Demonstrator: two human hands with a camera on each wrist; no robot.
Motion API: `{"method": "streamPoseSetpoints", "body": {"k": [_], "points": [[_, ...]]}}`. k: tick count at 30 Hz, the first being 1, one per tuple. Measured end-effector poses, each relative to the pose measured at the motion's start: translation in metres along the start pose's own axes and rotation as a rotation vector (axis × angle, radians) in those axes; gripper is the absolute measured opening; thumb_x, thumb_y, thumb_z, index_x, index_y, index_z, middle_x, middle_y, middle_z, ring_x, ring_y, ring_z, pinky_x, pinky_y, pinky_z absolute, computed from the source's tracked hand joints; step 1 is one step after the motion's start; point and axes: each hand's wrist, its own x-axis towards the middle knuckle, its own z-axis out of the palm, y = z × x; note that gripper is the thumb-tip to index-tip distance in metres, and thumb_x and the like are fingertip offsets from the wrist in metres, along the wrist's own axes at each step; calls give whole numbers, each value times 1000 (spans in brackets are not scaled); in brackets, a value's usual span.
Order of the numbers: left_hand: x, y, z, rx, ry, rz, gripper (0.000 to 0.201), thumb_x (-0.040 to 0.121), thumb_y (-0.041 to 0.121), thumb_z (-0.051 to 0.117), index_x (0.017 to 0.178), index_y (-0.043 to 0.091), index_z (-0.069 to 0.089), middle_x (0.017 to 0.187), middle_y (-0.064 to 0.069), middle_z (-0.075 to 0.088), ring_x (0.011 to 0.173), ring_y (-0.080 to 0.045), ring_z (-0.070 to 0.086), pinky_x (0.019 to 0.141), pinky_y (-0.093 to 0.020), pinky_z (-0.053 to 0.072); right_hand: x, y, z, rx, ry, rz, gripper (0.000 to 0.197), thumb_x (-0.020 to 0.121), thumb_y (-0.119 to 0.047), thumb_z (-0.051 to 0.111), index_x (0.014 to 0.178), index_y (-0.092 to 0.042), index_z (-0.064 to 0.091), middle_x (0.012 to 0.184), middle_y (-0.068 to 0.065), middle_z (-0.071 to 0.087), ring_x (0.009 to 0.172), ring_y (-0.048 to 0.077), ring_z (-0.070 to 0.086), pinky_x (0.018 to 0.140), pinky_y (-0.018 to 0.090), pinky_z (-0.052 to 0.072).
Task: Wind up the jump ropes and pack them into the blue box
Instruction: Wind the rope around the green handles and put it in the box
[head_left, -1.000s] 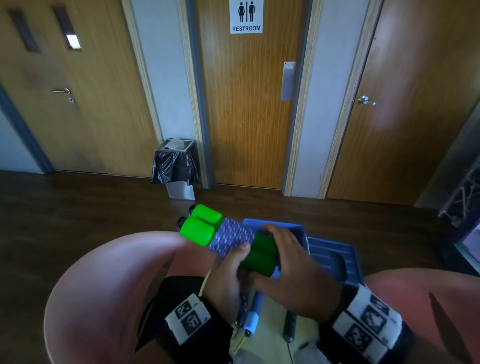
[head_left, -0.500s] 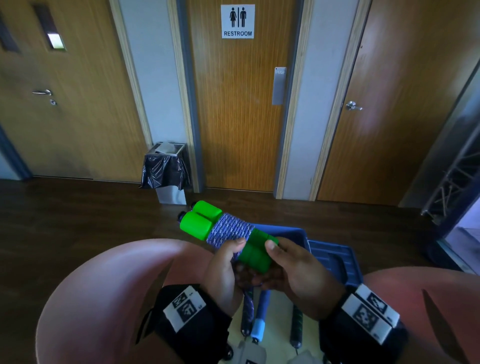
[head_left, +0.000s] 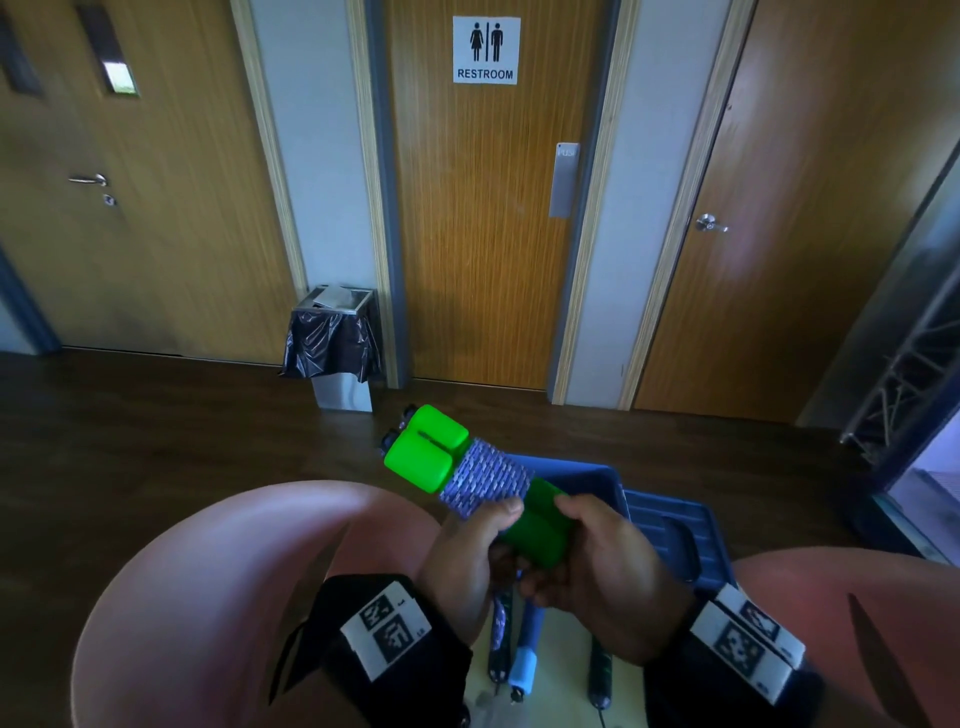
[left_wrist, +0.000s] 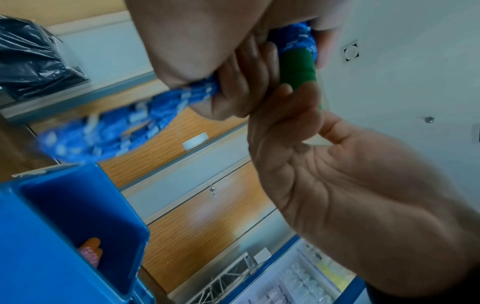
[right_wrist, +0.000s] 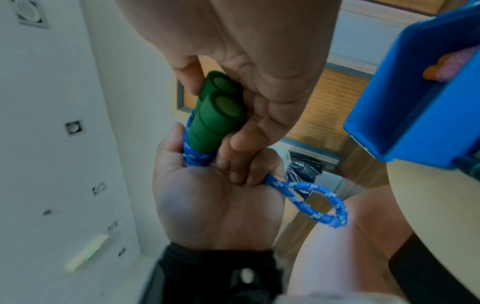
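A jump rope bundle (head_left: 483, 478) has two bright green handles side by side with blue-white cord wound round their middle. I hold it up over the near side of the open blue box (head_left: 597, 475). My left hand (head_left: 467, 551) grips the wound cord (right_wrist: 197, 158), and a short cord loop (right_wrist: 324, 207) sticks out from its fingers. My right hand (head_left: 613, 566) grips the near ends of the green handles (right_wrist: 215, 115) between thumb and fingers. In the left wrist view the left hand (left_wrist: 246, 92) clamps the blurred cord (left_wrist: 116, 133), and the right hand (left_wrist: 337, 185) touches the handle (left_wrist: 298, 67).
The blue box (left_wrist: 78, 216) holds an orange and pink item (left_wrist: 89, 253); its lid (head_left: 670, 525) lies to the right. Other rope handles (head_left: 524, 660) lie on the cream table (head_left: 561, 691) under my hands. Pink chairs (head_left: 208, 597) flank the table. A bin (head_left: 337, 343) stands by the restroom door.
My right hand slid from the top of the green handles down to their near end. The bundle stayed over the box, tilted the same way, and the head view shifted a little.
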Motion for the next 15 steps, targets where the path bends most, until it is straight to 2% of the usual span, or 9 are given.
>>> {"method": "streamPoseSetpoints", "body": {"k": [2, 4, 6, 10, 12, 14, 15], "points": [[2, 0, -1, -20, -101, 21, 35, 76, 31, 60, 70, -3, 53, 47, -13, 42, 34, -22, 43, 39, -26, 39, 2, 1, 4, -97, 38, -45, 68, 102, -51, 31, 97, 8, 67, 73, 24, 59, 50, 27, 51, 48, 32, 35], [4, 1, -2, -5, -157, 44, 43, 73, 36, 65, 75, -5, 53, 48, -16, 44, 34, -25, 46, 40, -27, 40, 4, 5, 8, -153, 89, -150, 69, 93, -61, 41, 100, 3, 64, 69, 24, 57, 45, 26, 48, 42, 28, 31], [7, 3, -4, 53, -113, 58, 51, 64, 44, 69, 76, -4, 56, 50, -19, 49, 38, -25, 48, 40, -25, 34, 4, 7, 10, -141, 130, -242, 58, 85, -60, 49, 97, -5, 63, 63, 18, 55, 43, 23, 43, 43, 28, 27], [8, 4, -2, 41, -27, 64, 37, 56, 46, 74, 65, 14, 59, 53, -9, 39, 46, -20, 37, 41, -24, 23, 7, 9, 12, -142, 209, -370, 61, 82, -58, 52, 100, 0, 57, 55, 15, 47, 40, 20, 36, 43, 27, 25], [4, 6, 0, 55, -83, 107, 31, 63, 42, 76, 64, 17, 58, 51, -4, 39, 42, -15, 37, 40, -20, 24, 6, 7, 13, -168, 256, -428, 61, 82, -57, 51, 100, 1, 57, 53, 13, 47, 41, 21, 37, 42, 28, 27], [0, 8, 2, 81, -199, 194, 21, 81, 23, 69, 71, 10, 56, 49, -1, 48, 39, -10, 46, 39, -16, 34, 4, 4, 12, -182, 279, -470, 58, 83, -56, 50, 100, -1, 61, 54, 12, 50, 43, 20, 41, 42, 28, 32], [-4, 10, 4, 115, -245, 241, 17, 84, 16, 64, 72, 7, 55, 49, 1, 53, 40, -8, 50, 41, -14, 38, 2, 3, 12, -185, 280, -483, 56, 84, -55, 50, 100, -2, 62, 55, 11, 51, 45, 20, 44, 42, 28, 34]]}}
